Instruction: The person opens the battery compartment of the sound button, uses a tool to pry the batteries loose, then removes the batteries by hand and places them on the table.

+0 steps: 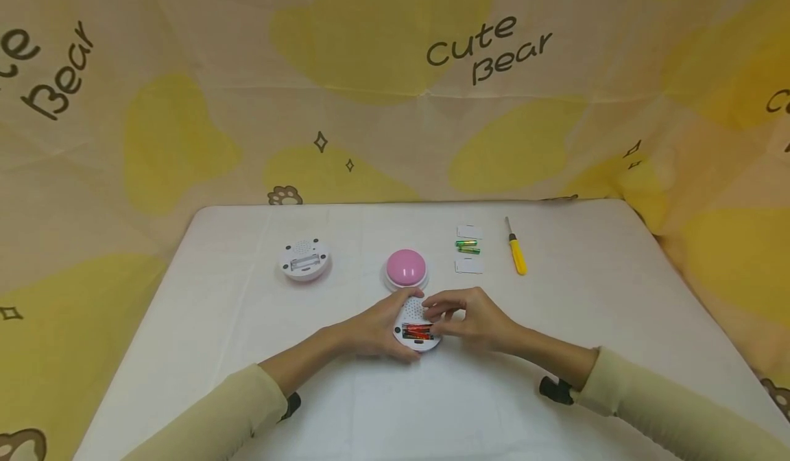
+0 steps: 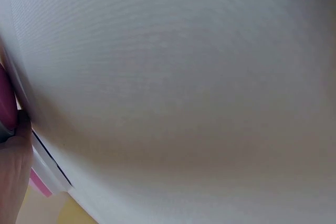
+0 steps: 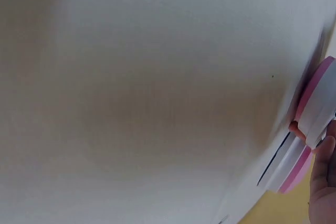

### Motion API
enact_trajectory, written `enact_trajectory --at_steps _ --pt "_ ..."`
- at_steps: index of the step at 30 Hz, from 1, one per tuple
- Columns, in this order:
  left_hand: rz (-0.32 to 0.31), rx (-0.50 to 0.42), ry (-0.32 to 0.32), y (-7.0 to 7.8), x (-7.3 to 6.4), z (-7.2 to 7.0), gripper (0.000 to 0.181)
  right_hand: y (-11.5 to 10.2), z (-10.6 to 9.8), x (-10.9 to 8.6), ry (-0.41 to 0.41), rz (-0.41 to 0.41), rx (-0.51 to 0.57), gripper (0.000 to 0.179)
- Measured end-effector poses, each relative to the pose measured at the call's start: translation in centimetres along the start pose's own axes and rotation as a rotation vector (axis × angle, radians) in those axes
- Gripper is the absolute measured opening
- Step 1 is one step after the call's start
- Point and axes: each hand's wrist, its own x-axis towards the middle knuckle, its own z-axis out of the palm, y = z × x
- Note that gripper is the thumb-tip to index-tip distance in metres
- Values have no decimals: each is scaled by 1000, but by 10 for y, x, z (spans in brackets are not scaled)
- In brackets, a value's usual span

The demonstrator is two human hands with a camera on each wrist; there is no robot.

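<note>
Upside down, a round push-button light (image 1: 407, 346) has its white underside facing up, with a speaker grille and an uncovered battery compartment holding red batteries (image 1: 417, 332). My left hand (image 1: 376, 327) grips its left side, thumb at the near edge and fingers round the far edge. The right hand (image 1: 475, 318) is at its right side, fingers loosely bent over the grille and thumb beside the batteries. In the right wrist view the light's pink dome (image 3: 311, 90) faces the table; my right thumb (image 3: 321, 169) is by the white base.
Behind stands another button light (image 1: 406, 267), pink dome up. At the left another lies upside down, its battery compartment (image 1: 305, 262) uncovered. Green batteries (image 1: 467, 247) lie between two white covers (image 1: 469, 266), left of a yellow screwdriver (image 1: 517, 252). A patterned cloth (image 1: 382, 125) hangs behind the table.
</note>
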Motion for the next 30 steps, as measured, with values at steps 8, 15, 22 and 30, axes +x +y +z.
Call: enact_trajectory --at_steps 8,15,22,30 --pt "8 -2 3 0 0 0 99 0 3 1 -13 -79 -81 36" --pt "6 -2 2 2 0 0 99 0 6 3 -14 -144 -158 37" --pt "7 -4 2 1 0 -1 99 -3 7 2 -15 -142 -202 34" --pt "9 4 -4 2 -1 -1 98 -5 8 2 -7 -182 -239 30"
